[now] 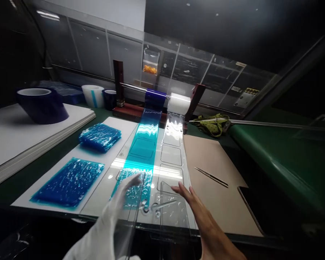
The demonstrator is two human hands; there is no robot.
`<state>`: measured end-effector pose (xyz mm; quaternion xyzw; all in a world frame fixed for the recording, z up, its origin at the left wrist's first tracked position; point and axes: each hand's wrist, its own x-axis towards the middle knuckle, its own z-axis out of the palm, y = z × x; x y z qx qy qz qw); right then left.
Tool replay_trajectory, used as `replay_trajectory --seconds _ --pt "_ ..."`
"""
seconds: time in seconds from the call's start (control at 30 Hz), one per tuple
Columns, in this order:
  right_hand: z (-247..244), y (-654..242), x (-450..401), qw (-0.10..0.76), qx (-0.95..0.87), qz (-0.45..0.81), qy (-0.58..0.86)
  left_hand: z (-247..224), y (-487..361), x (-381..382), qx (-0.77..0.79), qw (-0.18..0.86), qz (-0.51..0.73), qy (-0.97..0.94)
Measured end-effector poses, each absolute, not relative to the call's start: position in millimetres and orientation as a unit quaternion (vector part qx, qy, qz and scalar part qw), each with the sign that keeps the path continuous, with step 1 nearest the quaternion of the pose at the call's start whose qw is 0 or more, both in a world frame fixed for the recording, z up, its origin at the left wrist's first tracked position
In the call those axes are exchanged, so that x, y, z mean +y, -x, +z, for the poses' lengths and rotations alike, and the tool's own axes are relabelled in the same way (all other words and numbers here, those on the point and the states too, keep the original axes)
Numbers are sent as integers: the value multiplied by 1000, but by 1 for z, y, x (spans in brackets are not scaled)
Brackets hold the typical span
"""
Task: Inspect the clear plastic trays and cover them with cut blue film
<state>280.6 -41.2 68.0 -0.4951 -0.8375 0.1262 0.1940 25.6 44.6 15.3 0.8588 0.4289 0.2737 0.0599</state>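
Note:
My left hand [117, 206], in a white glove, is at the lower middle, its fingers curved round the left edge of a clear plastic piece [172, 216]. My right hand [203, 216], bare, is at the piece's right side with fingers reaching over it; its thumb is hidden. Motion and glare blur the see-through piece, so its exact kind is unclear. Beneath and beyond lie a blue film strip [143, 144] and a clear film strip [172, 151]. These run from a dark blue roll [155, 96] and a white roll [179, 103] on a rod.
Two stacks of blue film pieces, one nearer [69, 182] and one farther [100, 137], lie left. A large blue roll [42, 104] stands on white sheets [13, 141]. Tweezers [211, 177] rest on a tan board [219, 202], beside a dark phone [251, 209]. Behind is a yellow-green patterned pouch [212, 124].

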Motion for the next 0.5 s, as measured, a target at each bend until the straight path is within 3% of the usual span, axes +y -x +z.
replay_trajectory --seconds 0.1,0.23,0.37,0.5 --pt "66 -285 -41 203 -836 116 497 3 -33 53 438 95 255 -857" --pt "89 -302 -45 139 -844 -5 518 22 -17 56 432 85 223 -870" --pt "107 -298 -38 76 -856 -153 487 59 -15 51 398 -1 102 -912" --pt "113 -278 -26 47 -874 -249 415 60 -42 37 341 -154 31 -927"
